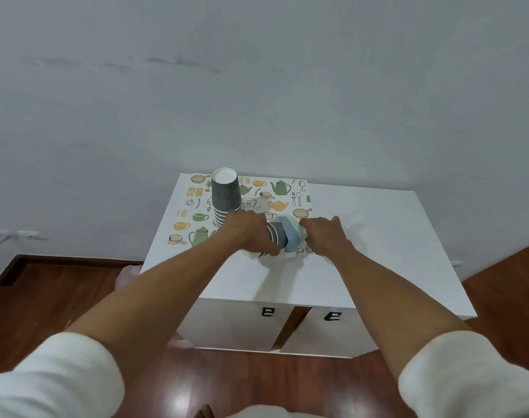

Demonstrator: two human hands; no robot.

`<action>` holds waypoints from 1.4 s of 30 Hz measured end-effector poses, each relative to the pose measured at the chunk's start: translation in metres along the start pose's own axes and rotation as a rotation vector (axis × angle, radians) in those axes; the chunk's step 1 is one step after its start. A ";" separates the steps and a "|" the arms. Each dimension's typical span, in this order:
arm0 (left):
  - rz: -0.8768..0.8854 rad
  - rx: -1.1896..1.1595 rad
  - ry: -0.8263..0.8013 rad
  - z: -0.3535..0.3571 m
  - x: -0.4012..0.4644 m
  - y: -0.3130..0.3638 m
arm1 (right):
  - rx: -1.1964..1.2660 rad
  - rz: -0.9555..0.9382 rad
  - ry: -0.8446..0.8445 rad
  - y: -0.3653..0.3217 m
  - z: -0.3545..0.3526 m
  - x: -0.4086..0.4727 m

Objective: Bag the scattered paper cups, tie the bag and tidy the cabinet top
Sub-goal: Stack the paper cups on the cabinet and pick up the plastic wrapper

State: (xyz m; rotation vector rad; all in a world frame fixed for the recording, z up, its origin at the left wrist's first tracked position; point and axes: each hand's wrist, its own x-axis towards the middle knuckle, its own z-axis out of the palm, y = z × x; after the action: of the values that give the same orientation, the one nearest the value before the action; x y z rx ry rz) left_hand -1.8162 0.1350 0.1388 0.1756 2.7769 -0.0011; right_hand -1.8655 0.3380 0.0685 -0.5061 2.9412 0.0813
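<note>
Atop white cabinet (377, 236) by grey wall (257, 86): left hand (248, 230) fingers grip cups (276, 236); right hand (323, 233) fingers unclear.

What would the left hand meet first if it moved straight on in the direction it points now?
Probably the blue and pale cups, which lie directly ahead of the left hand; depth is unclear.
</note>
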 end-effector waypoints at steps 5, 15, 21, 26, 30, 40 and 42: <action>-0.012 -0.256 -0.071 -0.085 -0.023 -0.032 | 0.050 0.121 0.038 0.005 -0.007 0.000; 0.119 -1.128 0.539 -0.089 -0.028 -0.092 | 0.300 0.197 0.086 -0.034 -0.009 0.009; 0.016 -1.182 0.566 -0.042 -0.010 -0.105 | 0.224 0.174 0.093 -0.041 -0.001 0.008; -0.020 -1.187 0.500 -0.006 0.010 -0.112 | 0.177 0.154 0.095 -0.045 0.008 0.010; -0.032 -1.213 0.489 0.014 0.019 -0.115 | 0.220 0.114 0.099 -0.052 0.013 0.011; -0.066 -1.254 0.574 0.010 0.042 -0.136 | 0.077 0.128 0.041 -0.071 0.018 0.031; -0.072 -1.250 0.584 0.007 0.049 -0.143 | 0.070 0.130 0.033 -0.076 0.016 0.037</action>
State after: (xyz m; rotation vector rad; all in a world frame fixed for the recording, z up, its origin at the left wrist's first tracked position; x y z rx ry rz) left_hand -1.8765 -0.0012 0.1124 -0.2928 2.6936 1.9245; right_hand -1.8718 0.2554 0.0448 -0.3088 2.9939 -0.0144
